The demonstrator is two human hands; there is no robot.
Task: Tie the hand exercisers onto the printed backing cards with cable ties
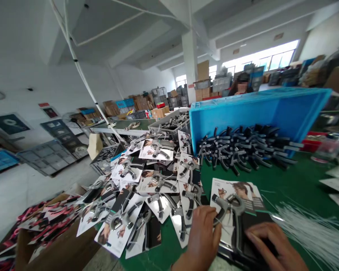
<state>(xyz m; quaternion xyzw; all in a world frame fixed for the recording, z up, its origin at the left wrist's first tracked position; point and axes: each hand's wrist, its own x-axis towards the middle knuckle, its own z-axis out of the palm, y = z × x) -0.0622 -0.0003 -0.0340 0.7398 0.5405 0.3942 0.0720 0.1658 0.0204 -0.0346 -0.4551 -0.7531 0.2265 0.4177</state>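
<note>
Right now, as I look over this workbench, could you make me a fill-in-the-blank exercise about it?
1. The largest bin on the table is coloured ____.
2. The tabletop is coloured ____.
3. A curved tool lies between the left hand and the ____ hand.
4. The thin strips at lower right are coloured ____.

Missing words: blue; green; right; white.

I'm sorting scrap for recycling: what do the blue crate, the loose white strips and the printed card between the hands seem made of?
Blue crate: probably moulded plastic, faintly glossy, judging by its smooth, evenly coloured walls.
White strips: likely plastic, somewhat translucent; they look thin, pale and slightly shiny.
Printed card: apparently smooth paperboard, being thin, flat and printed; any coating is unclear.
</note>
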